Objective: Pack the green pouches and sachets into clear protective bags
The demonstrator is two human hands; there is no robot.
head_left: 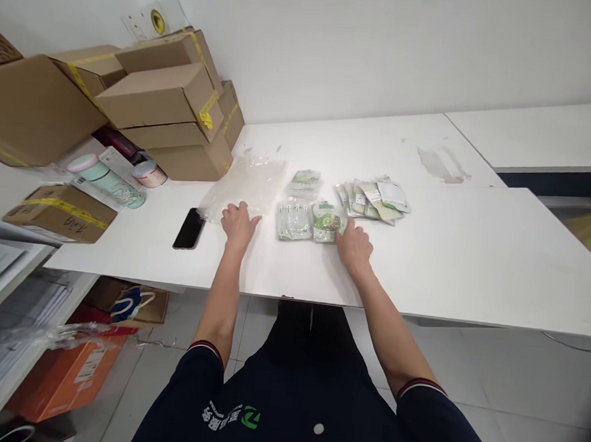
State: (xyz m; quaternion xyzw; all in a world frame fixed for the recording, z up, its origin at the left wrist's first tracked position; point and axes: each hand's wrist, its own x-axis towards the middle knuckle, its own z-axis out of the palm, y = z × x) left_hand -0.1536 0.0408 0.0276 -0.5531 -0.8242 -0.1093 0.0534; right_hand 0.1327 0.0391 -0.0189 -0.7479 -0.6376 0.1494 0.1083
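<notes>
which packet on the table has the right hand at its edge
The packet with the round green picture, just right of the packet with four small dark marks. Only this one has the right hand against its right edge.

"Which garment was worn on top?"

"A navy shirt (pixel 364 412) was worn, cut with short sleeves. The left sleeve (pixel 188 381) and the right sleeve (pixel 438 416) were both edged with narrow striped bands (pixel 423 383), in which red and white could be seen."

"Was anything marked on the cloth?"

"White lettering (pixel 220 418) was set beside a green emblem (pixel 250 417). Well apart from these, a pale round spot (pixel 319 428) was seen, too plain to be identified."

"And below?"

"Black trousers (pixel 291 331) were worn, marked near the middle by a thin pale line (pixel 311 317)."

"The forearms (pixel 393 334)?"

"They were left uncovered, as were the left fingers (pixel 233 210) and right fingers (pixel 357 231)."
</notes>
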